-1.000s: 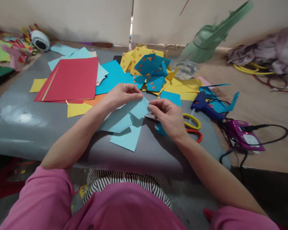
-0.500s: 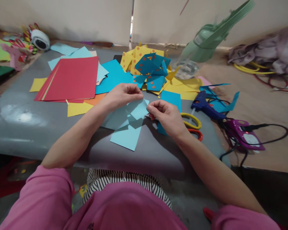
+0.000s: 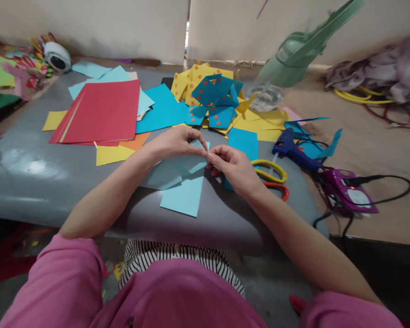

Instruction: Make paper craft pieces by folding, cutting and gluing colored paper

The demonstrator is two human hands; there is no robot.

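Observation:
My left hand (image 3: 186,142) is closed in a pinch at the edge of a light blue piece of paper (image 3: 201,167). The fingertips of my right hand (image 3: 230,165) meet it there, pinched on the same paper's corner. More light blue paper (image 3: 181,198) lies beneath on the grey table surface. Scissors with a yellow and an orange handle loop (image 3: 283,174) lie just right of my right hand, their blades hidden behind it. A bright blue piece of paper (image 3: 244,145) lies behind that hand.
Red sheets (image 3: 102,109) are stacked at the left. Yellow and blue folded paper shapes (image 3: 216,93) with orange squares stand at the back. To the right are a blue glue gun (image 3: 295,152), a purple power box (image 3: 350,191) with black cables, and a green spray bottle (image 3: 287,61).
My left hand has shifted slightly right and down, so its fingertips now meet those of my right hand. The light blue paper between them has turned, and the lower piece slid slightly right.

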